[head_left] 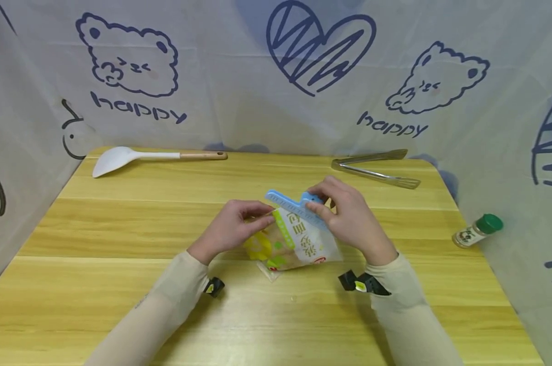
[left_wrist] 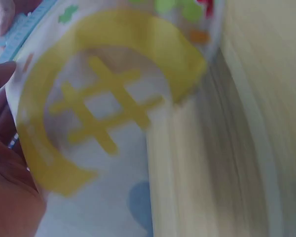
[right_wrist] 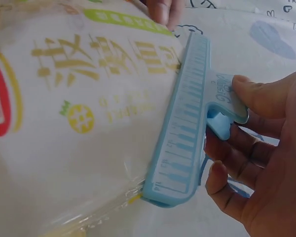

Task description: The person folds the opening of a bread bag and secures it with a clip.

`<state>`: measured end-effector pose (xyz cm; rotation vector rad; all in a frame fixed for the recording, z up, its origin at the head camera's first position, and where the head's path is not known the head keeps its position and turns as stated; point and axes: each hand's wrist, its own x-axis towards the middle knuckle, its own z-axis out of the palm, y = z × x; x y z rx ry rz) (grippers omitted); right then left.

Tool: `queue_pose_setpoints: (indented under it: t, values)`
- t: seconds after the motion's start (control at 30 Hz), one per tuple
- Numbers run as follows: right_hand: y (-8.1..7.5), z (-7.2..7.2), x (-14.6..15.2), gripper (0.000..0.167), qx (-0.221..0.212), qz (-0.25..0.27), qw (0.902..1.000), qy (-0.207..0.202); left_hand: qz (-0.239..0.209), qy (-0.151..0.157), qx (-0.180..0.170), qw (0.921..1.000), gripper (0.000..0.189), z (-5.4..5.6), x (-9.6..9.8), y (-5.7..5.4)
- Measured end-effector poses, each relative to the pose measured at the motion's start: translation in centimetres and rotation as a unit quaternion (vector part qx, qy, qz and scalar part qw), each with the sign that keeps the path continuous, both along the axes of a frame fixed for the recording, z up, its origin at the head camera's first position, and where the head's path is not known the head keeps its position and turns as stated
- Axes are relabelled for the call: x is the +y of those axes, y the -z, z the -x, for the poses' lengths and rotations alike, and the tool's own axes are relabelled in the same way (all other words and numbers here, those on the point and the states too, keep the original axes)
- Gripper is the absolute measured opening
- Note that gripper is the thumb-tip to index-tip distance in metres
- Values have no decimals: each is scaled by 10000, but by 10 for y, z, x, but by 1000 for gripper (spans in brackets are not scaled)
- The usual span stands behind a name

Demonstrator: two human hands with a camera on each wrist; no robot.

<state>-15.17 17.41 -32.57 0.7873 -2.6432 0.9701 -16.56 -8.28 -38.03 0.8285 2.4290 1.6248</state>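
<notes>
A bread bag point(head_left: 303, 249), white with yellow and green print, is held at the middle of the table. Along its upper edge lies a light blue bag clip point(right_wrist: 180, 128) with a long ruled bar. My right hand point(head_left: 349, 216) pinches the clip's handle between thumb and fingers. On the other side, my left hand point(head_left: 232, 226) pinches the bag's edge near the clip's far end. The left wrist view shows the bag's yellow printed face point(left_wrist: 113, 108) close up beside the palm. Whether the clip's bar fully grips the bag is hard to see.
A white spatula point(head_left: 116, 160) with a wooden handle lies at the back left of the wooden table point(head_left: 97, 305). Metal tongs point(head_left: 372, 173) lie spread at the back right. A green-capped seasoning bottle point(head_left: 470, 236) is at the right edge. Printed cloth point(head_left: 239, 101) hangs behind.
</notes>
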Motion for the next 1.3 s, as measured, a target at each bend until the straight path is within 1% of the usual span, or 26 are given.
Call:
queue_pose_setpoints:
  t: [0.1, 0.17, 0.2, 0.27, 0.33, 0.4, 0.47, 0.5, 0.6, 0.7, 0.77, 0.87, 0.93, 1.07, 1.17, 1.23, 1.3]
  values:
    - [3, 0, 4, 18, -169, 224, 9996, 29, 485, -201, -204, 9984, 26, 0, -9, 4]
    - [6, 0, 7, 19, -277, 363, 9989, 65, 649, -353, -408, 9964, 25, -1, -17, 9]
    - [7, 0, 8, 19, -327, 431, 9985, 87, 614, -398, -570, 9957, 24, -1, -21, 11]
    - [10, 1, 10, 20, -436, 549, 9974, 162, 364, -406, -933, 9941, 24, -2, -28, 17]
    - [13, 1, 13, 22, -567, 653, 9959, 263, -62, -312, -1323, 9907, 25, -4, -32, 21]
    - [16, 1, 14, 25, -697, 783, 9937, 406, -500, -176, -1707, 9839, 25, -6, -34, 25]
    - [18, 1, 16, 27, -819, 897, 9909, 581, -811, -113, -1957, 9772, 24, -9, -34, 28]
    - [19, 0, 16, 28, -867, 933, 9896, 663, -923, -129, -2049, 9743, 23, -10, -34, 29]
    - [20, -1, 17, 27, -1000, 1064, 9855, 868, -1111, -324, -2197, 9687, 19, -12, -31, 32]
    - [23, 1, 16, 24, -1218, 1115, 9818, 935, -1050, -685, -2198, 9675, 19, -13, -31, 33]
    - [28, 3, 15, 23, -1471, 1158, 9777, 948, -1002, -951, -2229, 9650, 18, -12, -32, 33]
    - [36, 8, 13, 23, -1871, 1194, 9705, 940, -1026, -1268, -2321, 9589, 19, -10, -37, 32]
    - [41, 11, 12, 22, -2117, 1281, 9642, 958, -1063, -1370, -2413, 9548, 20, -9, -39, 31]
    - [47, 15, 7, 23, -2548, 1409, 9517, 975, -903, -1459, -2574, 9509, 21, -5, -43, 29]
    - [50, 19, 2, 24, -2891, 1334, 9427, 999, -786, -1523, -2837, 9435, 20, -1, -45, 30]
    - [53, 22, 0, 25, -3038, 1215, 9395, 1010, -700, -1534, -2961, 9402, 20, 3, -46, 31]
    - [57, 24, -2, 25, -3104, 1058, 9389, 1045, -627, -1518, -3045, 9382, 22, 6, -47, 33]
